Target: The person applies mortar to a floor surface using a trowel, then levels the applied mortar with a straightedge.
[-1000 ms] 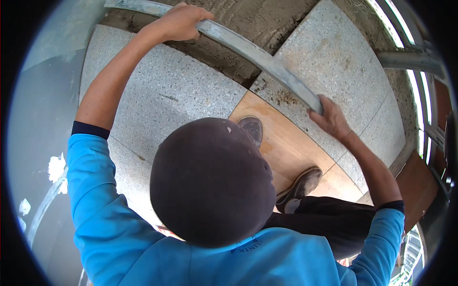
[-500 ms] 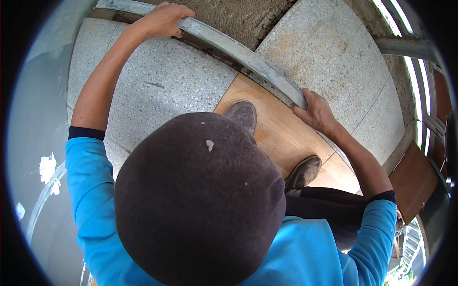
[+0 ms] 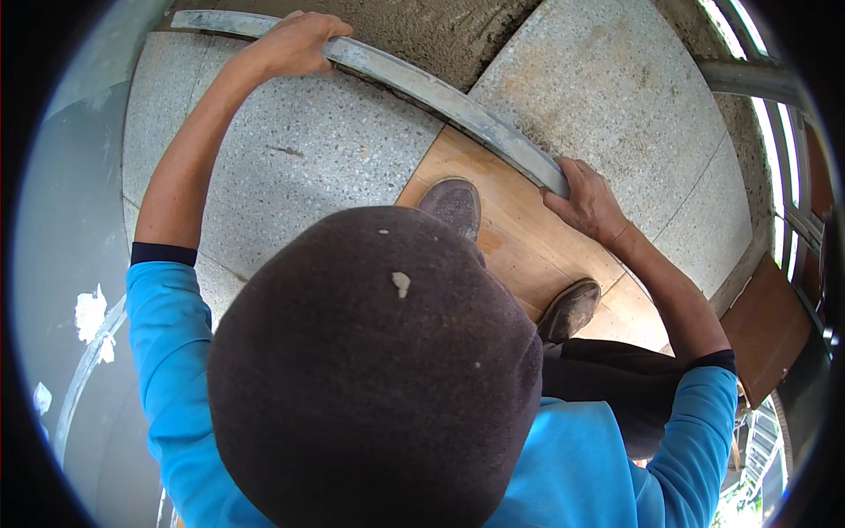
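We grasp a long grey metal bar (image 3: 440, 92) with our left hand (image 3: 295, 44) and right hand (image 3: 588, 201) above stone slabs (image 3: 308, 167) and a wooden board (image 3: 519, 238).

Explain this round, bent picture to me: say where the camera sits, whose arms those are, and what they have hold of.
The camera sits on a person's head and looks straight down through a very wide lens, so straight edges bow toward the rim. The big dark dome in the middle is the person's cap, and the blue sleeves belong to the same person. There is no machine here, only two bare hands. The left hand and the right hand each grip one end of a long grey straight bar, which looks curved only because of the lens. The bar lies across speckled stone slabs and a strip of rough grey mortar. The person's two shoes stand on a brown wooden board laid over the slabs.
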`<action>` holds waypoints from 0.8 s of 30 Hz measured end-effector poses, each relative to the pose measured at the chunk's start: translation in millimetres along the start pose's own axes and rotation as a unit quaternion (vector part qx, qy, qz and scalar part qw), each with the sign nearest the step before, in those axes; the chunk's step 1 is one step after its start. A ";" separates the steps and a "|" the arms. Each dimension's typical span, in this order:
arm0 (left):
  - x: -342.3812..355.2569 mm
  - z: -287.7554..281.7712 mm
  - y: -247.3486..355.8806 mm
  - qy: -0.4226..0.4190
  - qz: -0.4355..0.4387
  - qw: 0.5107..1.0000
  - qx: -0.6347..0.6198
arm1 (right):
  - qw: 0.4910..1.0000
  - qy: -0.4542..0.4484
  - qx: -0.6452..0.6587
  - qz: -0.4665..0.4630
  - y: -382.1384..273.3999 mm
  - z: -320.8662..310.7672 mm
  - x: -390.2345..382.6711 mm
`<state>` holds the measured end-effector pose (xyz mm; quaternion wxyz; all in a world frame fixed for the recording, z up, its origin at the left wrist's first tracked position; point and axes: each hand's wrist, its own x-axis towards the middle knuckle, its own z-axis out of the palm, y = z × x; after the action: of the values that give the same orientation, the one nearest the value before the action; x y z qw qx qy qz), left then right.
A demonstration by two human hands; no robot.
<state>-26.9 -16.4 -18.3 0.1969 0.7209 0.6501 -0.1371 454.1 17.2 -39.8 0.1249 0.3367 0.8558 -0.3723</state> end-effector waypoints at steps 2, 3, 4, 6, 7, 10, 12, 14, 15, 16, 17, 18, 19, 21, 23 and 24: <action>0.0 -1.4 1.5 -0.011 0.006 1.000 -0.011 | 0.999 0.028 -0.003 -0.036 0.4 1.9 -0.9; -0.1 -1.7 2.1 -0.032 0.004 0.999 -0.026 | 0.998 0.041 0.000 -0.044 0.3 2.4 -1.0; 0.3 -1.2 2.6 -0.038 0.000 0.999 -0.024 | 0.999 0.034 0.002 -0.042 -0.4 3.4 -1.4; -0.5 0.6 2.4 -0.020 0.001 1.000 0.009 | 0.999 0.026 0.005 -0.041 -2.5 4.7 -1.6; -0.5 2.3 2.0 -0.020 0.000 1.000 0.008 | 0.999 0.026 -0.006 -0.029 -3.9 5.7 -1.9; -1.4 8.1 0.4 0.014 -0.002 1.000 0.024 | 0.999 0.033 -0.033 -0.007 -7.1 7.6 -2.7; -3.4 11.0 0.4 0.044 0.007 0.999 0.026 | 0.998 0.039 -0.047 0.005 -8.1 8.7 -3.0; -5.4 12.0 3.5 0.084 0.043 0.995 0.029 | 0.997 0.054 -0.055 0.016 -8.2 10.3 -3.3; -5.1 12.2 6.9 0.081 0.050 0.995 0.031 | 0.997 0.063 -0.054 0.010 -7.6 11.1 -3.6; -4.6 12.7 11.3 0.115 0.080 0.990 0.025 | 0.996 0.067 -0.057 0.005 -6.9 12.2 -4.1; -3.3 14.2 18.3 0.076 0.073 0.994 0.007 | 0.995 0.074 -0.063 0.006 -6.0 13.2 -5.3; -2.0 15.8 25.5 0.070 0.091 0.993 -0.005 | 0.995 0.075 -0.060 0.008 -4.8 14.1 -7.1; -1.3 18.4 33.7 0.064 0.096 0.993 -0.024 | 0.994 0.086 -0.071 0.012 -3.3 15.1 -9.2; 1.3 22.8 47.5 0.071 0.111 0.991 -0.024 | 0.992 0.098 -0.078 0.023 0.4 16.7 -16.6; 5.0 25.2 55.1 0.113 0.149 0.982 -0.025 | 0.992 0.096 -0.077 0.009 7.7 15.3 -25.6; 5.7 26.4 57.3 0.098 0.143 0.984 -0.032 | 0.992 0.102 -0.074 0.010 11.6 15.0 -30.1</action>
<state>32.1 -28.0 -38.1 0.1731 0.8099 0.5602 -0.0150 483.6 -2.4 -42.6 0.0654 0.3716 0.8857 -0.2706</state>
